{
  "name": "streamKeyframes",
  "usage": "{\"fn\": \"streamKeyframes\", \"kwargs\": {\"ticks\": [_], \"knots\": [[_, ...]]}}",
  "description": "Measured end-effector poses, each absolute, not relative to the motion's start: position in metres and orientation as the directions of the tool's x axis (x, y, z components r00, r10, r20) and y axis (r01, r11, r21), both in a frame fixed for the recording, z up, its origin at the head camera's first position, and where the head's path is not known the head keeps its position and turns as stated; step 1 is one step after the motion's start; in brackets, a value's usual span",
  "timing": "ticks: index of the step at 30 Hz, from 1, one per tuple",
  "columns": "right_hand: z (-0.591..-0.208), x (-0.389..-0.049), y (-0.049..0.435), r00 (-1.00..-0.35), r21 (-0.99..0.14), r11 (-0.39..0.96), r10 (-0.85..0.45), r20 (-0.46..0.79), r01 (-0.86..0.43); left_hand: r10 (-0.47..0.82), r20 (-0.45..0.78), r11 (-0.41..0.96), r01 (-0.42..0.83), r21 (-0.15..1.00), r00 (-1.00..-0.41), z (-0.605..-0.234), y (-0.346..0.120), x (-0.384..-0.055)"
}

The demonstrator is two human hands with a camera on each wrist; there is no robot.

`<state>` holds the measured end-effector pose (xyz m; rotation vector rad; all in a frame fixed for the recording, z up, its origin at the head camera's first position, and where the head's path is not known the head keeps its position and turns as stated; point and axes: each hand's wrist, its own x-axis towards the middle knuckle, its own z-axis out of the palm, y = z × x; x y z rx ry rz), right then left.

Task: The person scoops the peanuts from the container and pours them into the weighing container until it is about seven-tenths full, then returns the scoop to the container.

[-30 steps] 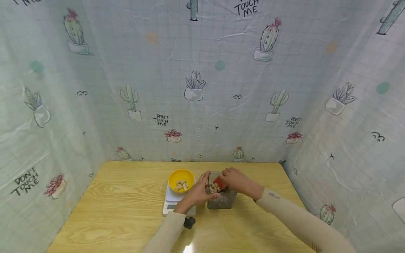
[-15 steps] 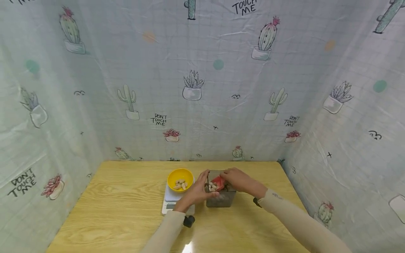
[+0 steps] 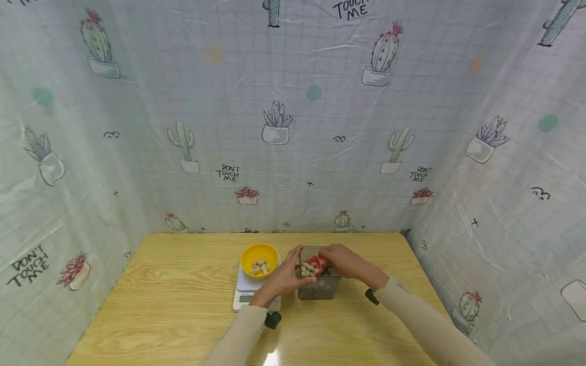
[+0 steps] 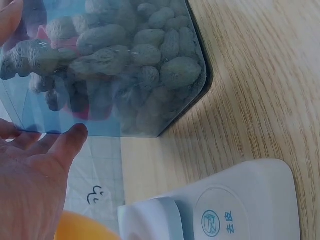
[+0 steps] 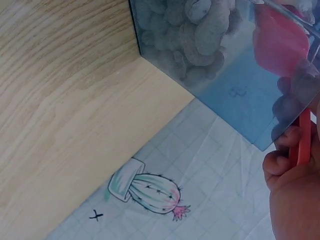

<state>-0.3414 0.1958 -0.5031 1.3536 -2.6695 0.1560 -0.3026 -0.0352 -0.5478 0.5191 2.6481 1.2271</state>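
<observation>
A clear, dark-tinted plastic box (image 3: 319, 291) holding unshelled peanuts (image 4: 150, 52) stands on the table. My left hand (image 3: 284, 279) grips the box at its left side, thumb toward the near side and fingers along the rim. In my right hand (image 3: 346, 262) is the handle of a red scoop (image 3: 314, 261), pinched above the box's right side. The scoop's bowl is inside the box, with several peanuts in it. The right wrist view shows the red handle (image 5: 301, 142) between the fingers and the pink-looking scoop through the wall.
Left of the box, a yellow bowl (image 3: 250, 252) with several peanuts sits on a white kitchen scale (image 3: 242, 285), partly behind my left forearm. The wooden table (image 3: 183, 290) meets a cactus-print curtain (image 3: 274, 168) at the back and sides.
The red scoop has tipped up inside the box, and peanuts now show in it. My right wrist has turned slightly. The left hand keeps its place; the head view has shifted slightly.
</observation>
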Motion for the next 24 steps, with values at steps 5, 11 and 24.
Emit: {"fn": "streamKeyframes", "kwargs": {"ticks": [5,11,24], "knots": [[-0.504,-0.337,0.204,-0.617,-0.059,0.620,-0.760,0.204,-0.782,0.392,-0.010,0.592,0.244,0.768,-0.920,-0.551,-0.035,-0.301],[-0.507,-0.330,0.208,-0.665,-0.104,0.663,-0.705,0.245,-0.741,0.395,-0.009,0.592,0.247,0.767,-0.919,-0.552,-0.036,-0.299],[-0.511,-0.321,0.208,-0.748,-0.144,0.746,-0.598,0.287,-0.651,0.393,-0.013,0.606,0.249,0.755,-0.919,-0.552,-0.037,-0.300]]}}
